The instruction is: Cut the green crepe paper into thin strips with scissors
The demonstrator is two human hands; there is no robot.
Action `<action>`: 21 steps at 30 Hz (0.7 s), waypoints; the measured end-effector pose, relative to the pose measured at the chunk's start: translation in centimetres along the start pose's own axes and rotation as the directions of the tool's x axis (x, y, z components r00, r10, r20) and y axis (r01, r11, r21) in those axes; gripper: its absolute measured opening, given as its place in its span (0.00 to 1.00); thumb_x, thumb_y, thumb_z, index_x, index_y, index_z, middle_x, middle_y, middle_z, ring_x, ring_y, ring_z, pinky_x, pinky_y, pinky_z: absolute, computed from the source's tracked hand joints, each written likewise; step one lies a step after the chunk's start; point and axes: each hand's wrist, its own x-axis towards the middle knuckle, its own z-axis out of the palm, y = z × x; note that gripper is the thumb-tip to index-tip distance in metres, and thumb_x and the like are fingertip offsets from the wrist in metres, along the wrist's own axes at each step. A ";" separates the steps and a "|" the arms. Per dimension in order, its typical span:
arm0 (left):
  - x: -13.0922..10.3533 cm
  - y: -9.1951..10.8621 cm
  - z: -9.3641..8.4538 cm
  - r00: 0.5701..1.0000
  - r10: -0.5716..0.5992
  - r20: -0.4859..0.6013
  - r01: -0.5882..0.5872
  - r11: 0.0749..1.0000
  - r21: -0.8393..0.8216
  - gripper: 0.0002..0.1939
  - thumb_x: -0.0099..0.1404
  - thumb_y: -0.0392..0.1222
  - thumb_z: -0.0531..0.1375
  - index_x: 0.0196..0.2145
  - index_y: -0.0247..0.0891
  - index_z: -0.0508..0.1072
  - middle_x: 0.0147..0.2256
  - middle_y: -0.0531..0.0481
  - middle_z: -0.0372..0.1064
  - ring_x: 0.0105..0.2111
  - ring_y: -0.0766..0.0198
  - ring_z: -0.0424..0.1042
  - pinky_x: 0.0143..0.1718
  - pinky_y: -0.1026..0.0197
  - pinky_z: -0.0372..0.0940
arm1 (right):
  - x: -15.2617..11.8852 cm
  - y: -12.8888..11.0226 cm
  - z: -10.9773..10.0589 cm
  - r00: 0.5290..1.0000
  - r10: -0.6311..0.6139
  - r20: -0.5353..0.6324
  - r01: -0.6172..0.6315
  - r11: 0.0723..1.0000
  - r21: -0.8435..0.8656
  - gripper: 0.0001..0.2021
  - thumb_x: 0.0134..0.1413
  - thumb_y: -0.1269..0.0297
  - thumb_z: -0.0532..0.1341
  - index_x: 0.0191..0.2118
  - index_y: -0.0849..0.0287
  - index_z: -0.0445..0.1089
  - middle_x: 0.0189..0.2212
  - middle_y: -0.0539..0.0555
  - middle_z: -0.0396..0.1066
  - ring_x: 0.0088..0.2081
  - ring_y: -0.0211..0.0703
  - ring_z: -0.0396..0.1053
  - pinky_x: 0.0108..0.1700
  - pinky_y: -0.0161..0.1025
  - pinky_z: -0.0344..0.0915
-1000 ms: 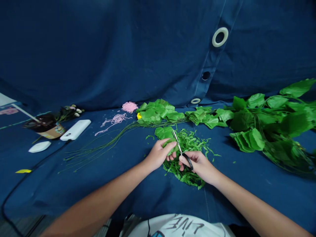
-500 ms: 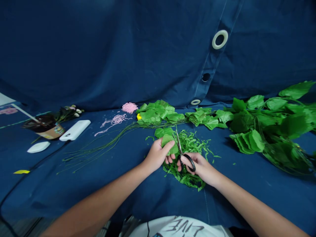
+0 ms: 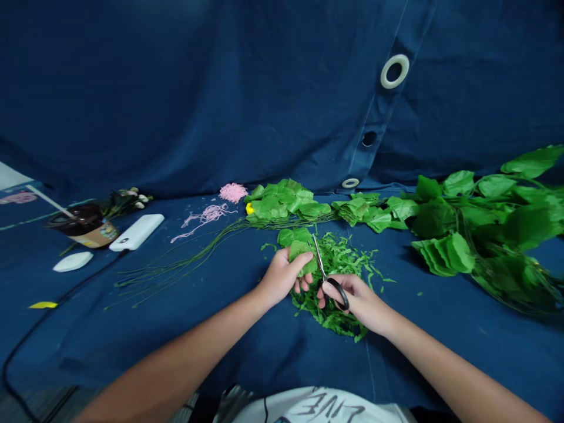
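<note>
My left hand (image 3: 284,273) pinches a green fabric leaf (image 3: 301,254) between thumb and fingers. My right hand (image 3: 355,296) holds black-handled scissors (image 3: 320,258), their blades pointing up and away at the leaf's right edge. Beneath both hands lies a heap of thin green clippings (image 3: 335,320). Another green leaf (image 3: 288,236) rests just beyond the left hand. Behind it, a pile of green leaves (image 3: 282,200) sits beside a bundle of long thin green stems (image 3: 207,249).
Leafy vines (image 3: 497,217) spread over the right side. Pink shreds (image 3: 232,192) and pink strands (image 3: 209,216) lie left of the leaf pile. At the far left are a cup with a straw (image 3: 90,226), a white device (image 3: 137,232) with a black cable, and a small white object (image 3: 73,262).
The view has shifted slightly, moving the surroundings a little to the right. The scissor blades look closer together. Both hands keep their holds.
</note>
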 end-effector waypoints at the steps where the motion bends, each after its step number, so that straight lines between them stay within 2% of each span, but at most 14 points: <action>1: 0.0 0.0 0.0 1.000 0.005 0.005 -0.005 1.000 0.008 0.16 0.65 0.53 0.59 0.34 0.34 0.68 0.20 0.52 0.69 0.14 0.68 0.68 0.11 0.70 0.57 | 0.0 0.0 0.0 1.000 0.005 -0.001 -0.005 1.000 -0.003 0.24 0.58 0.42 0.61 0.31 0.63 0.73 0.27 0.53 0.73 0.23 0.34 0.59 0.23 0.31 0.51; 14: 0.0 -0.3 0.0 0.999 0.019 0.038 -0.022 0.998 0.065 0.18 0.64 0.54 0.60 0.36 0.34 0.68 0.20 0.53 0.70 0.15 0.69 0.68 0.11 0.71 0.57 | 0.0 0.2 0.1 0.999 0.028 -0.037 -0.028 1.000 -0.005 0.23 0.55 0.43 0.63 0.29 0.62 0.72 0.26 0.52 0.73 0.21 0.34 0.59 0.21 0.31 0.50; 21: 0.1 -0.3 0.0 0.999 0.004 0.044 -0.007 0.999 0.050 0.17 0.64 0.54 0.60 0.35 0.35 0.67 0.20 0.53 0.69 0.14 0.68 0.68 0.11 0.71 0.57 | 0.1 0.5 0.0 0.998 0.036 -0.054 -0.036 0.999 0.006 0.23 0.55 0.43 0.64 0.29 0.63 0.72 0.24 0.52 0.73 0.17 0.30 0.55 0.18 0.31 0.47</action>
